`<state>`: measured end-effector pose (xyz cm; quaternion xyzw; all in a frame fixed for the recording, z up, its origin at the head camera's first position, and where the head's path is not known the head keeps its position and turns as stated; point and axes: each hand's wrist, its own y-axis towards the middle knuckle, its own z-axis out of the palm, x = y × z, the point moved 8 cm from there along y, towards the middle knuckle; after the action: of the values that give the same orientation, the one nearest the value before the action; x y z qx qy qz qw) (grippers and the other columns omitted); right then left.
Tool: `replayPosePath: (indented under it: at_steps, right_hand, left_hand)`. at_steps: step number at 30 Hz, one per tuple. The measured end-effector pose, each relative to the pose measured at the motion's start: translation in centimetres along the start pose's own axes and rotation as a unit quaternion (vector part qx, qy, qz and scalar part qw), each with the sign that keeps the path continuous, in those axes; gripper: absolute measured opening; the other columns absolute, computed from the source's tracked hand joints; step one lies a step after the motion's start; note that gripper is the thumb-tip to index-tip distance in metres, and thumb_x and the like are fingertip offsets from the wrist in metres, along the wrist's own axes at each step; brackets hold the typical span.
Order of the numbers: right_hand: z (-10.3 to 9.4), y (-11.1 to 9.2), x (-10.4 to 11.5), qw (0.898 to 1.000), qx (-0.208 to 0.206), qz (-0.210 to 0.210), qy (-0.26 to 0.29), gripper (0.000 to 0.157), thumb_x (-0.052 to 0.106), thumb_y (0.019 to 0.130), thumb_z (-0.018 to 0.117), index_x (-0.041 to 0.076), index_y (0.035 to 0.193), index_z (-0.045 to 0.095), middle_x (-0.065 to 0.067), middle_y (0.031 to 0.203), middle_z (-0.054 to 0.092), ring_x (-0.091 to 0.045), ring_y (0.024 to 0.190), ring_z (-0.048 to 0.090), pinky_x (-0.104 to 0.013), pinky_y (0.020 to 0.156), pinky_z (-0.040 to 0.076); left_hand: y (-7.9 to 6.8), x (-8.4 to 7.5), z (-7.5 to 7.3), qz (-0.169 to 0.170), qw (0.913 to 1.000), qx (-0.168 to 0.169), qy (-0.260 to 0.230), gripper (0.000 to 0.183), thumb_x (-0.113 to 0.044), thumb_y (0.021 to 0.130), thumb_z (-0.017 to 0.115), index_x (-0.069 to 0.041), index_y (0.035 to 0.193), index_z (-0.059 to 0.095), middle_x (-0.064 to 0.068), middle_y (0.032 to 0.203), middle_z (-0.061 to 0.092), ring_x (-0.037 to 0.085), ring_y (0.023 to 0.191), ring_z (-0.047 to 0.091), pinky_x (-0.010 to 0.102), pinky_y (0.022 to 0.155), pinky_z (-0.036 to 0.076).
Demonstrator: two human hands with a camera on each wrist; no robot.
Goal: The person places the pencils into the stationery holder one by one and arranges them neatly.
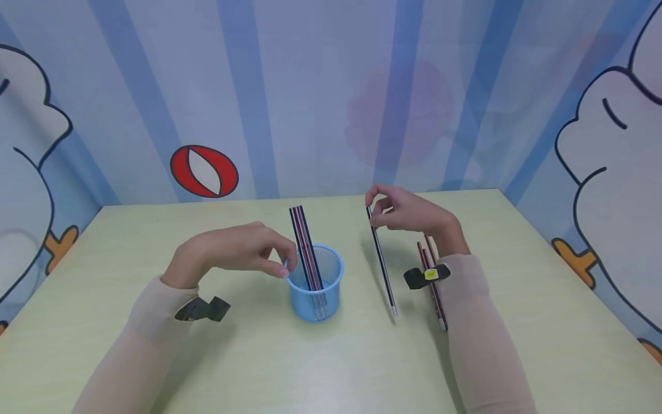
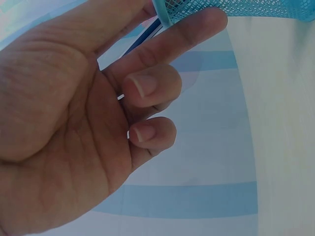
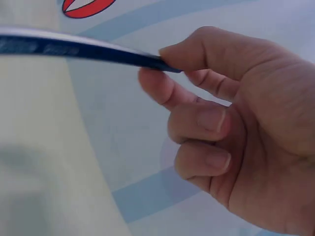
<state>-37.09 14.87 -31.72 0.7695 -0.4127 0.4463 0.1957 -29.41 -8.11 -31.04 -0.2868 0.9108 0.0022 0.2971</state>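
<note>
A light-blue mesh pencil cup [image 1: 314, 296] stands upright on the table with several dark striped pencils [image 1: 306, 244] leaning in it. My left hand [image 1: 253, 250] pinches the cup's left rim between thumb and fingers; the left wrist view catches the mesh wall [image 2: 206, 9] at its fingertips. To the right of the cup, my right hand [image 1: 405, 208] pinches the top end of one dark-blue striped pencil [image 1: 383, 264]. That pencil hangs slanted, its pale end low, close over the table. In the right wrist view it [image 3: 93, 48] runs leftward from thumb and forefinger.
More red-and-dark pencils [image 1: 433, 287] lie on the table beneath the right forearm, partly covered by the wrist strap [image 1: 428, 276]. A pale yellow-green table [image 1: 248, 368] reaches back to a blue striped cloth backdrop [image 1: 315, 103] with cartoon prints on both sides.
</note>
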Motion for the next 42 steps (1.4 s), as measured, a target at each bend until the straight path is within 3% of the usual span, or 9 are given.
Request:
replayPosePath:
  at_steps: [3,9,18,21,30,35,42]
  right_hand:
    - [-1.0,-0.6,2.0,0.998,-0.047,-0.041,0.014,0.028,0.01,0.096,0.063,0.006,0.118,0.046,-0.014,0.09,0.06,-0.025,0.081,0.056,-0.032,0.064,0.043]
    - [-2.4,-1.7,5.0,0.985,-0.12,-0.114,0.042,0.027,0.01,0.096,0.064,0.009,0.117,0.047,-0.011,0.09,0.056,-0.022,0.072,0.053,-0.028,0.059,0.041]
    - [-2.8,-3.0,8.4,0.948,-0.207,-0.209,0.121,0.027,0.005,0.096,0.062,0.013,0.117,0.048,-0.009,0.09,0.058,-0.018,0.059,0.047,-0.027,0.056,0.038]
    - [-2.3,-2.8,9.0,0.944,-0.22,-0.221,0.11,0.027,0.006,0.096,0.063,0.014,0.118,0.048,-0.011,0.092,0.059,-0.02,0.057,0.05,-0.028,0.057,0.041]
    - [1.0,-0.1,9.0,0.964,-0.174,-0.201,0.018,0.027,0.008,0.098,0.061,0.009,0.121,0.046,-0.012,0.098,0.063,-0.026,0.075,0.064,-0.032,0.066,0.048]
    - [3.1,0.9,9.1,0.968,-0.134,-0.21,-0.028,0.026,0.006,0.097,0.062,0.008,0.119,0.048,-0.01,0.098,0.065,-0.024,0.082,0.065,-0.033,0.067,0.051]
    - [5.5,1.8,9.0,0.97,-0.1,-0.204,-0.08,0.026,0.006,0.096,0.063,0.008,0.118,0.049,-0.005,0.092,0.066,-0.018,0.059,0.052,-0.03,0.056,0.045]
  left_hand:
    - [0.0,0.0,-0.1,-0.002,1.0,0.0,-0.001,0.009,-0.021,0.095,0.07,-0.02,0.104,0.071,-0.012,0.096,0.067,0.013,0.08,0.06,0.032,0.071,0.052]
    - [0.1,0.1,-0.1,-0.007,1.0,0.001,-0.005,0.009,-0.021,0.095,0.07,-0.021,0.104,0.071,-0.011,0.095,0.067,0.015,0.08,0.06,0.033,0.07,0.052]
    - [0.2,0.0,-0.1,-0.008,0.9999,0.003,-0.006,0.008,-0.022,0.095,0.07,-0.023,0.103,0.071,-0.012,0.096,0.067,0.013,0.082,0.06,0.033,0.072,0.052]
    - [0.2,-0.1,-0.1,-0.006,1.0,0.003,-0.004,0.008,-0.023,0.095,0.07,-0.022,0.103,0.071,-0.012,0.096,0.067,0.013,0.082,0.06,0.033,0.072,0.052]
    - [0.2,0.0,0.0,-0.004,1.0,0.005,-0.006,0.01,-0.024,0.096,0.07,-0.018,0.104,0.071,-0.011,0.095,0.067,0.013,0.08,0.06,0.033,0.07,0.052]
    - [0.1,0.1,-0.1,0.001,0.9999,0.001,-0.01,0.011,-0.025,0.096,0.07,-0.018,0.105,0.071,-0.011,0.094,0.067,0.014,0.078,0.06,0.033,0.07,0.052]
    - [0.2,0.2,0.1,0.01,0.9998,0.006,-0.016,0.011,-0.024,0.096,0.069,-0.018,0.105,0.071,-0.01,0.093,0.067,0.02,0.076,0.061,0.032,0.069,0.052]
